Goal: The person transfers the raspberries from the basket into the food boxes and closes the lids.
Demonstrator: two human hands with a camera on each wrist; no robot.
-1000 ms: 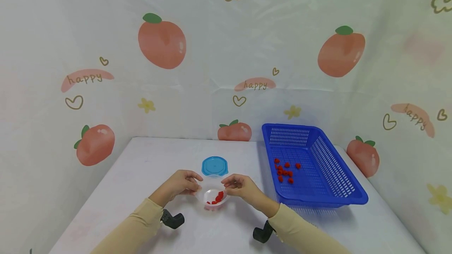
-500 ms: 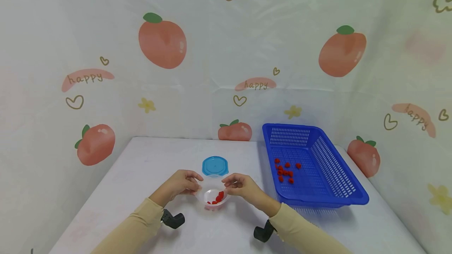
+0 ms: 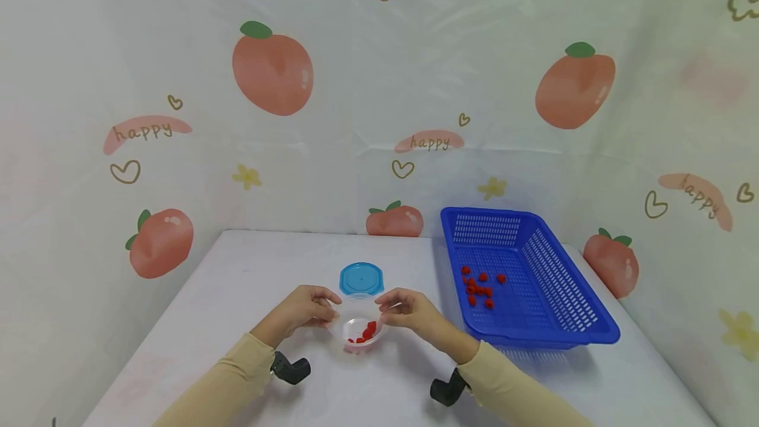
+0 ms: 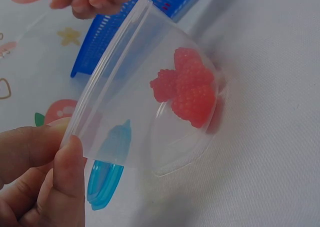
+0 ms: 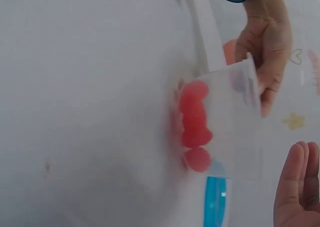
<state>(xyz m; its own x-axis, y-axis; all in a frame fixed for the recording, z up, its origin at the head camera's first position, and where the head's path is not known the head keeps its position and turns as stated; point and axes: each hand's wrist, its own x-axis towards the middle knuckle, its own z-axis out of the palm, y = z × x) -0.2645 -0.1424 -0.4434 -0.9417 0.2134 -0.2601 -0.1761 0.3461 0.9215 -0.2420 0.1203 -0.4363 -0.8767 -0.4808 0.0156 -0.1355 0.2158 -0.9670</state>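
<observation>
A clear plastic container (image 4: 125, 94) with several raspberries (image 4: 192, 89) in its bottom stands on the white table. My left hand (image 3: 301, 310) pinches its rim on the left side between thumb and fingers, as the left wrist view shows close up. On the opposite side my right hand (image 3: 412, 313) hovers just off the rim. Its fingers (image 5: 295, 179) are straight and hold nothing in the right wrist view. Behind the container lies a blue lid (image 3: 361, 279), flat on the table.
To the right stands a blue slotted basket (image 3: 557, 312) with a loose group of raspberries (image 3: 479, 290) on its left side. A white backdrop printed with fruit closes off the table's far edge. Each wrist carries a black camera mount (image 3: 290, 369).
My right hand has let go of the container's rim and drawn slightly up and to the right. The left hand, container and lid have stayed in place.
</observation>
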